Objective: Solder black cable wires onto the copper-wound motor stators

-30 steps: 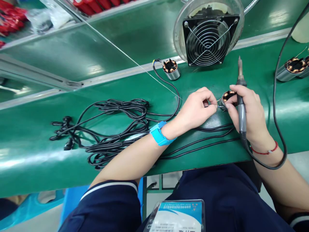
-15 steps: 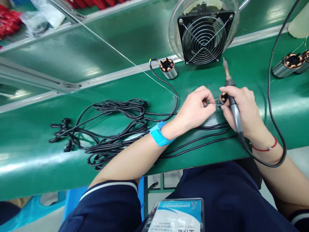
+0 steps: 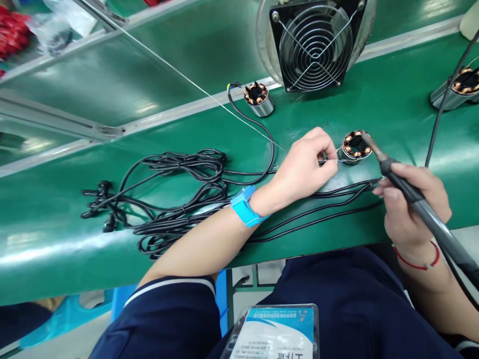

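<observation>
My left hand (image 3: 309,162), with a blue band (image 3: 247,207) round its wrist, pinches thin wires at the end of a black cable, close beside a motor stator (image 3: 355,147). Copper windings ring the stator's open top, and fine wires run from it toward my fingertips. To the right, my right hand (image 3: 415,207) is closed round a soldering iron (image 3: 411,192). Its tip points up and left, over the stator's right rim; whether it touches cannot be made out. A thin strand of solder wire (image 3: 209,94) hangs down diagonally and ends near my left hand.
Bundled black cables (image 3: 179,199) lie on the green bench (image 3: 56,239) at left. Another stator (image 3: 259,99) with a cable stands behind. A fan (image 3: 315,55) with a wire guard sits at the back, and more stators (image 3: 451,92) stand at far right.
My right hand has moved right and away from the stator, uncovering it. The soldering iron has swung from nearly upright to slanting, its tip now lower, at the stator. My left hand keeps its pinch.
</observation>
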Action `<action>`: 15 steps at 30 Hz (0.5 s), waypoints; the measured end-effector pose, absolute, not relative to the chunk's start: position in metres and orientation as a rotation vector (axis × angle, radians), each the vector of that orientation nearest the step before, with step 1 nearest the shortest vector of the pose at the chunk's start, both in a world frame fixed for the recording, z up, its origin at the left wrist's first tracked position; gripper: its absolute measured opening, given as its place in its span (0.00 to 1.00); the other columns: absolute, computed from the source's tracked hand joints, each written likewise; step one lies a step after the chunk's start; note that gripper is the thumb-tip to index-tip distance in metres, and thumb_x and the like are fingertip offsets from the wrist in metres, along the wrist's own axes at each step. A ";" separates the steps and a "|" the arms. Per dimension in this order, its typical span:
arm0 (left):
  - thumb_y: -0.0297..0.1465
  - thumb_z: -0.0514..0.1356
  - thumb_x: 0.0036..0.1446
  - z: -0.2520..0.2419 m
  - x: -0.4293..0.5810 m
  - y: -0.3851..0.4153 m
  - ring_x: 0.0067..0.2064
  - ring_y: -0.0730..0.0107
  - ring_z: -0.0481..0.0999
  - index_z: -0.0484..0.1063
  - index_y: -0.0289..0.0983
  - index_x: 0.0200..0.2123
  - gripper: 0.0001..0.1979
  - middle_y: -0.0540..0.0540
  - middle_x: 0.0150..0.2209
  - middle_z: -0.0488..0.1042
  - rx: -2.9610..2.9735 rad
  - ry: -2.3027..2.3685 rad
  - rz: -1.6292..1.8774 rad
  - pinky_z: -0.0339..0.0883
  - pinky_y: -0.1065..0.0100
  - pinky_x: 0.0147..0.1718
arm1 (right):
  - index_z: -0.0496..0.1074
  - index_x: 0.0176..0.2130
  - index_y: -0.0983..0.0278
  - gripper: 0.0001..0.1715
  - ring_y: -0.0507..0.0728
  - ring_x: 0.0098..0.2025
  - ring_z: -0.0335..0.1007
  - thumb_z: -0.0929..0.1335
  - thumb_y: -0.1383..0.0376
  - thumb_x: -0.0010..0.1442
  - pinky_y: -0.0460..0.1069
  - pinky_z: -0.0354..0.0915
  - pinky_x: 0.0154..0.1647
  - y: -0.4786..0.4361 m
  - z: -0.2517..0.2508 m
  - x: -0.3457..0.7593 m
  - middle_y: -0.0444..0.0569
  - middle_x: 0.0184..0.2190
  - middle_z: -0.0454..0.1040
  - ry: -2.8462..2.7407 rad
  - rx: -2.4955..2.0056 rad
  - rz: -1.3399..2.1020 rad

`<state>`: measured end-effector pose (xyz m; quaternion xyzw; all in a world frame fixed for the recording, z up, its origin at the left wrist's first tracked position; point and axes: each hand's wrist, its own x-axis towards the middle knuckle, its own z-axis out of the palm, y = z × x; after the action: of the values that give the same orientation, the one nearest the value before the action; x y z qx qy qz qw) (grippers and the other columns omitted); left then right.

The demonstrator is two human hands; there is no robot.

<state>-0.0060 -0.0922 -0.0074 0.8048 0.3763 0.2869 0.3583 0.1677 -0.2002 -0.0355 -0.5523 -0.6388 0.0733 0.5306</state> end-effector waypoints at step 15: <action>0.20 0.54 0.48 -0.012 -0.007 -0.090 0.33 0.71 0.69 0.64 0.36 0.23 0.07 0.48 0.30 0.69 2.180 0.954 0.801 0.65 0.67 0.33 | 0.74 0.41 0.62 0.11 0.52 0.28 0.70 0.70 0.67 0.55 0.48 0.68 0.25 -0.207 -0.037 0.165 0.45 0.30 0.75 -1.518 -1.204 0.175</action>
<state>-0.0072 -0.0900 -0.0119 0.8254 0.3613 0.3032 0.3103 0.1650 -0.2066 -0.0368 -0.5115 -0.6450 0.0745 0.5629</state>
